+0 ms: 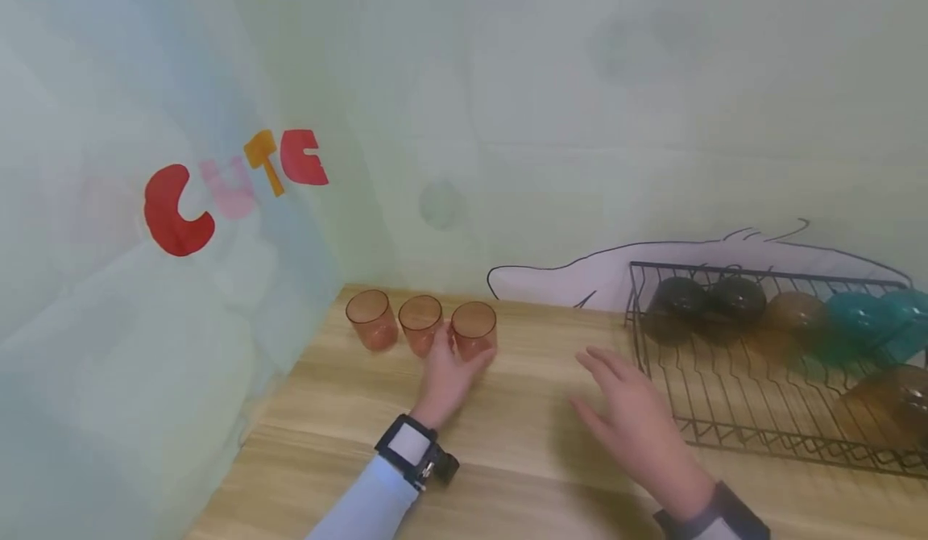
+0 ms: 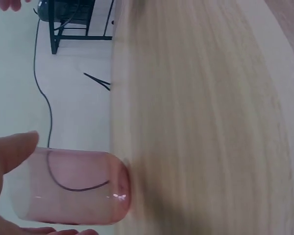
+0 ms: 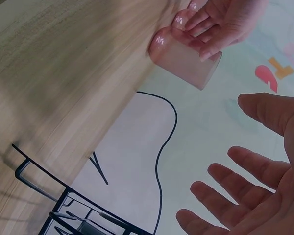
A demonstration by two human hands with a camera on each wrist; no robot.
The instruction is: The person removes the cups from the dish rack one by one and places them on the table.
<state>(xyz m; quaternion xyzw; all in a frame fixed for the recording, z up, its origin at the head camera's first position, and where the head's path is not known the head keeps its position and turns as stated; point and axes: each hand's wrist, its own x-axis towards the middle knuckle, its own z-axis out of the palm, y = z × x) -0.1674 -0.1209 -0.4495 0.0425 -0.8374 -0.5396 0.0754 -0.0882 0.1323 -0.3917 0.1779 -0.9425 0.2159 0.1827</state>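
Three translucent pink glasses stand upright in a row on the wooden table: a left glass (image 1: 372,322), a middle glass (image 1: 420,324) and a right glass (image 1: 474,326). My left hand (image 1: 448,375) is around the right glass, its thumb on the near right side and its fingers in the narrow space beside the middle glass. In the left wrist view the pink glass (image 2: 78,188) lies between thumb and fingers, its base at the tabletop. My right hand (image 1: 631,419) hovers over the table between the glasses and the rack, fingers spread and holding nothing.
A black wire dish rack (image 1: 725,379) stands at the right against the wall. It holds several cups, among them a dark cup (image 1: 677,306), an amber cup (image 1: 793,318) and a teal cup (image 1: 855,322). The wall (image 1: 406,121) bounds the table at back and left.
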